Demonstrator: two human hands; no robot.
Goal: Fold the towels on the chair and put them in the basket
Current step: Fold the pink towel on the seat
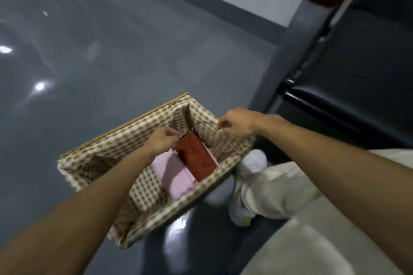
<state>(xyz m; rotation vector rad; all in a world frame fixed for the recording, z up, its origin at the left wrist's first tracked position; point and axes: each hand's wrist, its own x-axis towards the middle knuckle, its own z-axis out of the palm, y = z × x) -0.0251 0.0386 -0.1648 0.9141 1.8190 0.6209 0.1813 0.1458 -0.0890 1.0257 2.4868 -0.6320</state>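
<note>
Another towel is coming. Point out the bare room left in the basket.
Bare checked lining lies between the folded pink towel and the wicker basket's left end, partly under the left forearm. The right half is crowded: the folded red towel tops the pink one.

The pink towel [173, 177] is partly covered by the red towel [196, 158] on its 2 o'clock side. The left hand's [162, 139] fingers are hidden, so a grip cannot be told. The chair [357, 69] at 2 o'clock is cut off.
</note>
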